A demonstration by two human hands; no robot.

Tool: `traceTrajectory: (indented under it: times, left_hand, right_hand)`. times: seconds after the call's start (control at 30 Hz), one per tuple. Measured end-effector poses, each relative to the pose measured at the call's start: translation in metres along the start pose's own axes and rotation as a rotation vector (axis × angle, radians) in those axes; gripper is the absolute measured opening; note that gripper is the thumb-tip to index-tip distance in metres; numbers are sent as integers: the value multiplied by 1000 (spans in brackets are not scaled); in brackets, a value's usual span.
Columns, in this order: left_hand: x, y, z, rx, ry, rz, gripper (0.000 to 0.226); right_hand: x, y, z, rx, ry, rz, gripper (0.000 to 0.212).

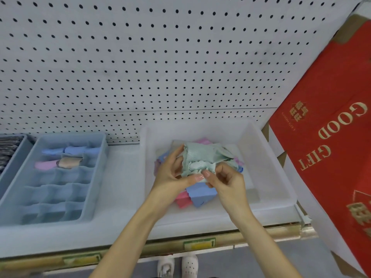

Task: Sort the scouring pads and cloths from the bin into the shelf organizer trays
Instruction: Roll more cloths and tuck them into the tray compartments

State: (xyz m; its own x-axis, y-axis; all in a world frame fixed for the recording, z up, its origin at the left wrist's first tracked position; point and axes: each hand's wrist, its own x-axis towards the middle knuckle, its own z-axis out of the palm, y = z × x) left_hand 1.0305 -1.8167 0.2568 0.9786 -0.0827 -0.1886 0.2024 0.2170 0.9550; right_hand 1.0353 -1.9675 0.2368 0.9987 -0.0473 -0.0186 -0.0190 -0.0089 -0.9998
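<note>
over the bin (pixel 267 157) at centre frame, both hands, left hand (pixel 170 173) and right hand (pixel 226 181), are pinching a green cloth (pixel 202 157), folding it; next likely carrying it to the organizer tray (pixel 96 177) at left.

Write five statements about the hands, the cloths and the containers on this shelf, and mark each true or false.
1. The left hand and the right hand both hold the pale green cloth over the clear bin. True.
2. The bin holds nothing else. False: a blue cloth and a pink cloth lie in it under the hands.
3. The blue organizer tray stands left of the bin. True.
4. Every compartment of the tray is filled. False: only some far compartments hold rolled cloths.
5. A red box stands right of the bin. True.
</note>
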Motion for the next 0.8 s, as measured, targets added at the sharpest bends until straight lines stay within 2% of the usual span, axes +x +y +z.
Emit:
traceTrajectory:
  times: [0.07,0.2,0.3,0.33,0.43,0.5,0.57,0.67,0.8]
  left_hand:
    - [-3,0,-1,37,-32,4,80]
    - [-7,1,-3,99,-71,43,93]
    - [-8,3,-5,118,-101,54,98]
    - [-7,4,-6,139,-115,58,91]
    - [-6,5,-6,196,-156,41,61]
    - [-5,4,-4,222,-152,19,57]
    - [-5,1,-1,205,-155,3,63]
    - [-4,-6,3,196,-172,10,69]
    - [-3,-9,9,174,-152,47,67]
  right_hand:
    - [-3,0,1,-20,-29,-26,43]
    - [-5,2,-1,-62,-86,-52,40]
    - [-5,1,-6,-129,-196,-99,23]
    - [-5,1,-7,-158,-226,-112,20]
    - [-7,-1,-13,-145,-254,-134,34]
    - [-7,-2,-16,-127,-269,-120,26]
    - [-6,-4,-15,-120,-257,-107,20]
    - [-3,-4,-13,-71,-148,-97,30]
    - [-2,-4,-10,-22,-88,-99,17]
